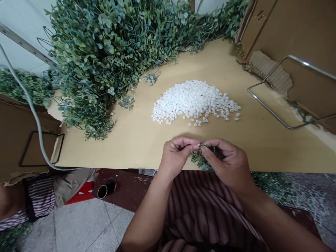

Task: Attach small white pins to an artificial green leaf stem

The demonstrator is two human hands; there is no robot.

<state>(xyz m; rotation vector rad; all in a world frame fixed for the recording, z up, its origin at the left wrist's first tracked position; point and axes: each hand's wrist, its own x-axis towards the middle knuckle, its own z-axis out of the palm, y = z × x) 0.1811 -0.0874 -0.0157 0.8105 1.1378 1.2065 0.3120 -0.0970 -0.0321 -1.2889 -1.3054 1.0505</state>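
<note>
Over the front edge of the table, my left hand (178,154) and my right hand (228,157) meet fingertip to fingertip. My right hand is closed around a sprig of artificial greenery (201,161), its leaves hanging below the fingers. Between my left thumb and forefinger a tiny white piece shows at the sprig's stem end; it looks like one of the small white plastic caps (193,98) heaped beyond my hands. Fingers hide most of the stem.
A large mass of artificial foliage (112,45) covers the table's back left. Cardboard boxes with wire handles (275,119) flank both sides. A white cable (31,105) runs down the left. Another person's leg (73,182) and a dark cup-like tube (103,191) are at lower left.
</note>
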